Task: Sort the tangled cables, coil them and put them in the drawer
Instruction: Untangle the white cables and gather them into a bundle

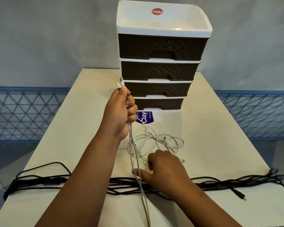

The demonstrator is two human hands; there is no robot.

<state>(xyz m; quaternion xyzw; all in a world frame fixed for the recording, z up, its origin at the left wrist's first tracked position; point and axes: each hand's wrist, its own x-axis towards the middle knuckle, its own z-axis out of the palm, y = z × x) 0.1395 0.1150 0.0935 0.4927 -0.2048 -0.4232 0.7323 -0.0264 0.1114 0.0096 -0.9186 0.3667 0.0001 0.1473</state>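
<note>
Drawer unit: white frame, four dark woven-pattern drawers, all closed, contents not visible; open top tray bears a red label. It stands at the far end of the white table.

White cables: tangled heap near the unit.

Left hand: raised, fist clamped round white cable ends.

Right hand: fingers curled into the tangle; grip cannot be told.

Black cables: stretched across the near edge.

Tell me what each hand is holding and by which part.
The left hand grips a white cable near its two plug ends. The right hand pinches that cable's strands lower down, above the table.
</note>
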